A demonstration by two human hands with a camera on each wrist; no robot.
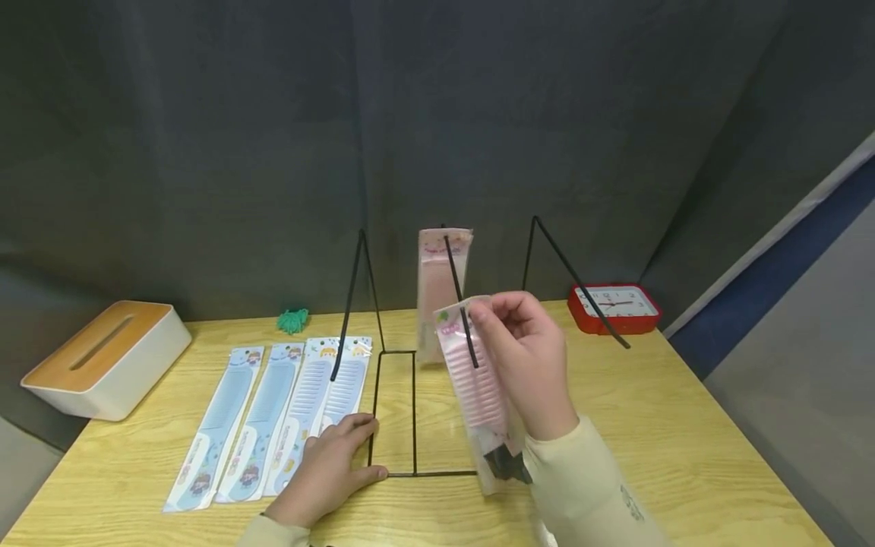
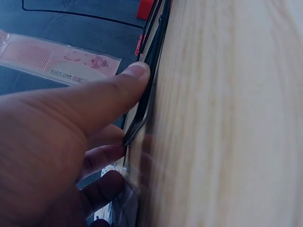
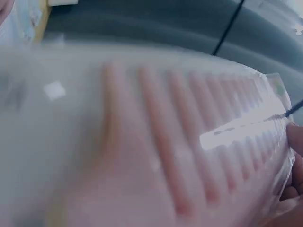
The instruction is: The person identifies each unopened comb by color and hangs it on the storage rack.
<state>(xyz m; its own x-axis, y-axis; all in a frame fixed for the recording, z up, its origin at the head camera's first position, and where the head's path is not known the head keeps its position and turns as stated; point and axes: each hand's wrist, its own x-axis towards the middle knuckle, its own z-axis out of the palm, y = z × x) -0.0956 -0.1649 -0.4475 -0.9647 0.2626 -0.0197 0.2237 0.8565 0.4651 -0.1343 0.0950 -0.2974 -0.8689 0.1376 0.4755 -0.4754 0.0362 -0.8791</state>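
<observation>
My right hand (image 1: 529, 353) pinches the top corner of a pink comb (image 1: 481, 387) in a clear packet. The packet tilts on the middle prong of a black wire rack (image 1: 414, 414), with the prong's tip showing in front of it. In the right wrist view the pink comb (image 3: 170, 142) fills much of the frame, its wide teeth blurred. My left hand (image 1: 331, 467) rests at the rack's front left corner, thumb (image 2: 135, 71) and fingertips touching the base wire. Another packaged pink comb (image 1: 440, 281) hangs farther back on the same prong.
Several packaged blue combs (image 1: 235, 403) lie left of the rack. Behind them are a green tangle (image 1: 292, 320) and a white box with a wooden lid (image 1: 116, 346). A red alarm clock (image 1: 615, 308) stands at the back right. The rack's outer prongs (image 1: 581, 285) jut forward.
</observation>
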